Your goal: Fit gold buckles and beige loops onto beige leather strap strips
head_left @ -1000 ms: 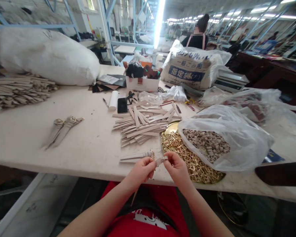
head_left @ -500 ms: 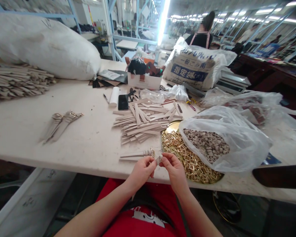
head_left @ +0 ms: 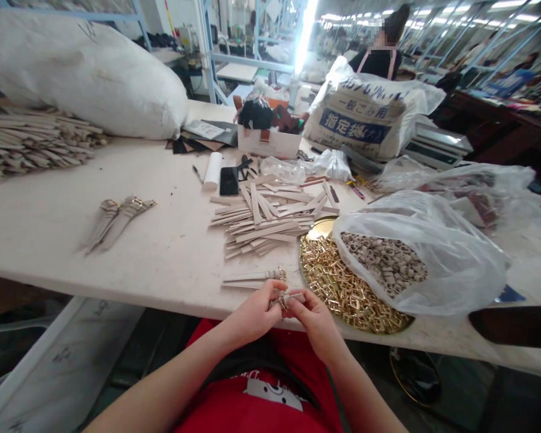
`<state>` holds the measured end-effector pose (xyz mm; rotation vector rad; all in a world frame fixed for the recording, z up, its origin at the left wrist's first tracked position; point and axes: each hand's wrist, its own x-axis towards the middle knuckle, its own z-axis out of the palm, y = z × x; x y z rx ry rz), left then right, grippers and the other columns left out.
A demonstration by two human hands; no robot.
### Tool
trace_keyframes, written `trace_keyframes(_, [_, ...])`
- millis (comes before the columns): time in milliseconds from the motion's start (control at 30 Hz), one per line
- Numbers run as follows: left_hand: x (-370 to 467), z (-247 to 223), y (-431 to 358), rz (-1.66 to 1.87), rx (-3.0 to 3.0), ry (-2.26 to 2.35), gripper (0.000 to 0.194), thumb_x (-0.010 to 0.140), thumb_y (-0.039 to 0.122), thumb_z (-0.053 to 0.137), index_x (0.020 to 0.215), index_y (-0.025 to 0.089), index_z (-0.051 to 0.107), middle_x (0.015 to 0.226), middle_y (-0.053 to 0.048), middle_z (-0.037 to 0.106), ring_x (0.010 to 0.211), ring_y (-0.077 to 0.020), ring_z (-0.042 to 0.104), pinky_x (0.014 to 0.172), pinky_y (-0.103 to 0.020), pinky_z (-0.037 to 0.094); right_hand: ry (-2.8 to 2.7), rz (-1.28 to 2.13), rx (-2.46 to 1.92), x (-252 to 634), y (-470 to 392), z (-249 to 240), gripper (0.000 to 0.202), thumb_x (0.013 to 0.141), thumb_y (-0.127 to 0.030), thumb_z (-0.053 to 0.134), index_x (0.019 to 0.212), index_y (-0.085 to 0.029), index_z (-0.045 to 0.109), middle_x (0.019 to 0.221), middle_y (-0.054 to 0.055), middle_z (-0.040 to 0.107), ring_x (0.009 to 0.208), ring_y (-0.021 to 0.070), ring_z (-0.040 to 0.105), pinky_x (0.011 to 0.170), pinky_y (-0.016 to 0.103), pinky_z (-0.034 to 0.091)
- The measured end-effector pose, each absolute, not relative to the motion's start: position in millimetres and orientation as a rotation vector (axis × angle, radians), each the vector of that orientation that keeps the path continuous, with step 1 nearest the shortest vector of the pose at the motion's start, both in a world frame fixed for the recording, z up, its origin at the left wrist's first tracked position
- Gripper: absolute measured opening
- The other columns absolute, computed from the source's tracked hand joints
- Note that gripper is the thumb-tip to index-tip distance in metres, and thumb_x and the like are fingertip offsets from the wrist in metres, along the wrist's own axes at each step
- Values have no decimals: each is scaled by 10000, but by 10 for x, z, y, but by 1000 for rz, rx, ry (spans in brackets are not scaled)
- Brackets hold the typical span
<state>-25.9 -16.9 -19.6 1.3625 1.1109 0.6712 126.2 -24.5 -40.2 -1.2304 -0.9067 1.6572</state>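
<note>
My left hand (head_left: 262, 311) and my right hand (head_left: 314, 317) meet at the table's front edge. Between their fingertips they pinch a beige strap (head_left: 293, 297); a small loop or buckle on it is too small to make out. Just beyond my left hand lie a few finished-looking beige straps (head_left: 247, 278) with gold buckles at their right ends. Right of my hands, a round gold tray (head_left: 321, 227) carries many gold buckles (head_left: 342, 288). A clear plastic bag (head_left: 464, 258) full of small beige loops (head_left: 385, 261) rests partly over the tray.
Loose beige strips (head_left: 265, 222) are heaped mid-table. Buckled straps (head_left: 119, 219) lie on the left, below a large white sack (head_left: 85, 78) and a strip pile (head_left: 31, 144). Further back are a phone (head_left: 229, 181), a white box (head_left: 270, 143) and a printed bag (head_left: 365, 120).
My hands have turned the strap and dropped slightly nearer my body. A longer piece of it now points toward my right hand. The whole view has shifted a little.
</note>
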Motion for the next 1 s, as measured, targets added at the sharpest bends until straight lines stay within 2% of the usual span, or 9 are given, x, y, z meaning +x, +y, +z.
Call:
trace_keyframes(167, [-295,-183,-175,651,1371,1192,261,771,209,460,1023,151,420,772,-22,623,638,-121,553,598,-234,409,-900,1607,-1159,1232,-323,-317,340,793,-491,494,756,-178,621,687,16,588,650,136,510,648,274,416])
trace_keyframes(233, [-302,-156,-183,638,1422,1246,250,757,232,494,990,157,438,752,-11,614,631,-123,544,593,-233,401,-816,1679,-1154,1238,-337,-318,279,759,-456,562,711,-185,607,672,2,569,616,121,489,610,254,410])
trace_keyframes(300, [-303,-132,-196,633,1472,1297,223,749,252,511,947,163,459,740,-4,605,650,-131,543,597,-234,396,-714,1791,-1127,1240,-348,-328,210,702,-401,644,760,-204,601,687,-14,560,589,108,472,579,237,403])
trace_keyframes(400, [-305,-107,-214,573,1568,1383,168,751,295,513,868,175,493,756,-5,599,675,-143,537,593,-233,380,-635,1978,-1049,1235,-369,-347,256,685,-389,659,866,-218,602,730,-9,564,585,106,468,559,231,399])
trace_keyframes(500, [-315,-94,-228,486,1645,1417,131,758,299,493,805,179,515,737,-3,599,666,-146,529,575,-231,360,-611,2126,-1013,1226,-395,-378,246,680,-377,665,841,-200,612,734,4,573,615,119,494,561,232,407])
trace_keyframes(733, [-323,-158,-255,499,1611,1364,174,756,314,499,835,172,562,785,-25,637,710,-165,557,612,-243,387,-519,2132,-914,1210,-443,-474,217,658,-287,696,823,-196,589,789,1,600,701,124,550,665,240,433])
trace_keyframes(867, [-323,-189,-253,458,1632,1334,242,753,370,507,859,171,596,820,-38,648,741,-178,563,641,-252,397,-486,2137,-938,1229,-469,-509,197,659,-286,694,795,-202,580,810,4,601,697,125,548,650,244,440])
trace_keyframes(1000, [-358,-156,-258,399,1656,1356,260,732,408,527,806,169,597,745,-21,628,680,-167,541,589,-243,370,-493,2074,-944,1239,-473,-529,145,698,-320,655,731,-203,575,791,9,593,742,143,547,707,280,444])
